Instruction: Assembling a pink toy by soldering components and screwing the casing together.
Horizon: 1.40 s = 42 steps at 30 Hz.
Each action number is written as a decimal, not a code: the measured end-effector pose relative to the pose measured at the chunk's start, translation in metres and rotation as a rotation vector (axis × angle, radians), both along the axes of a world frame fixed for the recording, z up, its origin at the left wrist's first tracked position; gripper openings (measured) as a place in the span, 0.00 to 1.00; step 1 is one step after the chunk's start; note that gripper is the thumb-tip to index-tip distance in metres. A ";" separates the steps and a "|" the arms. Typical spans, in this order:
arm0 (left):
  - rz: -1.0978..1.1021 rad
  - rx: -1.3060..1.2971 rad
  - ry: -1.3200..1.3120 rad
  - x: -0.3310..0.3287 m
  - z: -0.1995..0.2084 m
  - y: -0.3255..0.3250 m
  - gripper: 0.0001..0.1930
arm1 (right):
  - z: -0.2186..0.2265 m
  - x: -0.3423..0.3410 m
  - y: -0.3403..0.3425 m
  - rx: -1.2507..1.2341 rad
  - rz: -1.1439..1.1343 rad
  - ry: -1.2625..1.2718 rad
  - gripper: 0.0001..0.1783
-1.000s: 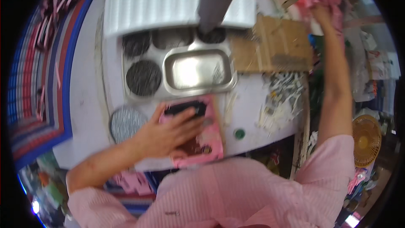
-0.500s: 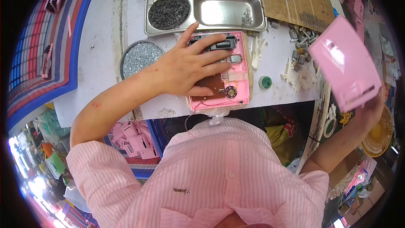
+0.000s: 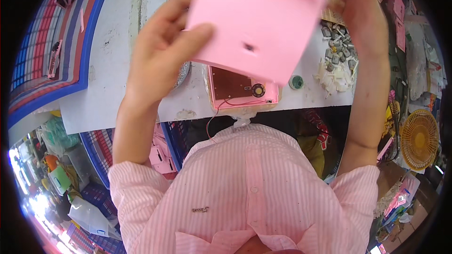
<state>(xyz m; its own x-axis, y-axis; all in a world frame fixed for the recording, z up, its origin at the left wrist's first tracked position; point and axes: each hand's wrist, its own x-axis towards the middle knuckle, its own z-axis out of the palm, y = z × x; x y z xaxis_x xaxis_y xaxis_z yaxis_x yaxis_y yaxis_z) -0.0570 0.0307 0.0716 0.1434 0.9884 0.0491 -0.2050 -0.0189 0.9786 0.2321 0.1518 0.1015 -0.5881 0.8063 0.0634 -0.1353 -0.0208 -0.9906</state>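
A person in a pink striped shirt [image 3: 212,183] has both hands up over the bench [image 3: 113,75]. The left hand [image 3: 157,49] grips a smooth pink cover [image 3: 261,23] by its left edge. The thumb [image 3: 200,40] lies flat on the side that shows, and the other fingers are bent at the edge, partly hidden. The right hand [image 3: 360,14] is up at the far right edge of the cover. It is blurry, so you cannot tell if its fingers are gripping the cover or just beside it

The pink cover is up in the air, tilted, with a small dark hole [image 3: 249,47] in it. It hides the far part of an open pink case [image 3: 273,92] that sits on the bench. In the near part of the case you can see a flat brown board [image 3: 228,83] on the left and a round black part [image 3: 258,90] to the right of it

Just right of the case is a little round green pot [image 3: 296,82]. More to the right are a heap of white bits [image 3: 334,77] and, farther back, a heap of small gray metal bits [image 3: 340,44]. On the left is a striped cloth [image 3: 70,61] of blue, red and white. Well off to the right is a round yellow fan [image 3: 420,139]
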 end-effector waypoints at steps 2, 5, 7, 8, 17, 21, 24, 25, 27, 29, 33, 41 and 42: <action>0.190 -0.101 -0.097 -0.007 -0.016 -0.016 0.26 | -0.061 -0.001 -0.036 0.026 -0.065 -0.073 0.40; 0.213 -0.007 0.331 0.008 -0.047 -0.032 0.29 | -0.059 -0.029 -0.115 -0.098 -0.187 -0.112 0.42; 0.180 0.015 0.601 0.013 -0.058 -0.045 0.37 | -0.075 -0.026 -0.140 -0.069 -0.318 -0.204 0.39; 0.149 -0.015 0.721 0.019 -0.055 -0.056 0.39 | -0.090 -0.019 -0.149 -0.005 -0.351 -0.338 0.36; 0.175 -0.037 0.794 0.023 -0.073 -0.073 0.39 | -0.118 -0.013 -0.143 0.334 -0.216 -0.675 0.27; 0.274 -0.001 0.935 0.031 -0.084 -0.100 0.32 | -0.121 -0.016 -0.134 0.600 -0.138 -0.751 0.27; 0.316 -0.074 0.847 0.031 -0.094 -0.106 0.29 | -0.107 -0.022 -0.135 0.702 -0.096 -0.950 0.26; 0.313 -0.107 0.789 0.028 -0.097 -0.105 0.29 | -0.103 -0.024 -0.137 0.724 -0.084 -1.034 0.26; 0.278 -0.125 0.822 0.026 -0.092 -0.104 0.29 | -0.096 -0.026 -0.134 0.777 -0.058 -1.066 0.26; 0.241 -0.104 0.870 0.022 -0.085 -0.104 0.29 | -0.089 -0.024 -0.126 0.805 0.002 -1.059 0.26; 0.157 -0.120 0.653 -0.036 -0.086 -0.085 0.21 | -0.056 -0.016 -0.083 0.511 0.343 -1.023 0.20; 0.380 0.227 1.296 -0.078 -0.088 -0.050 0.07 | 0.000 -0.092 0.054 0.226 -0.600 0.234 0.26; 0.415 0.226 1.322 -0.079 -0.089 -0.049 0.07 | 0.002 -0.100 0.056 0.296 -0.559 0.186 0.27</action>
